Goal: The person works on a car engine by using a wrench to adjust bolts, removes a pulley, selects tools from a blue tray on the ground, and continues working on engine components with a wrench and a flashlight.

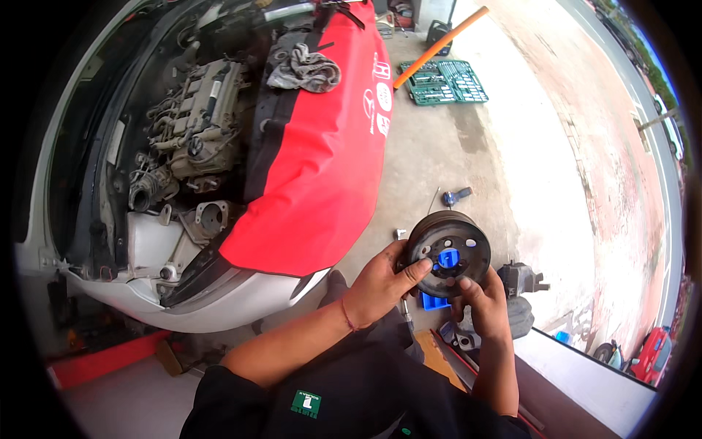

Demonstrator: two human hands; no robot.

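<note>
Between my two hands is a black metal pulley (459, 274), round, with several holes in its face and a larger hole at its centre. My left hand (384, 285) grips its left rim, thumb laid across the face. At the lower right edge, my right hand (484, 300) is closed on the rim, its thumb near one of the small holes. Through the centre hole shows part of a blue tray (434, 301) on the floor below. The fingers behind the pulley are hidden.
At left is a car's open engine bay with an engine (201, 110), its fender under a red cover (322, 168) bearing a grey rag (303, 69). A green socket set (446, 82), an orange pole (442, 45), a blue power tool (457, 196) and black parts (521, 279) lie beyond.
</note>
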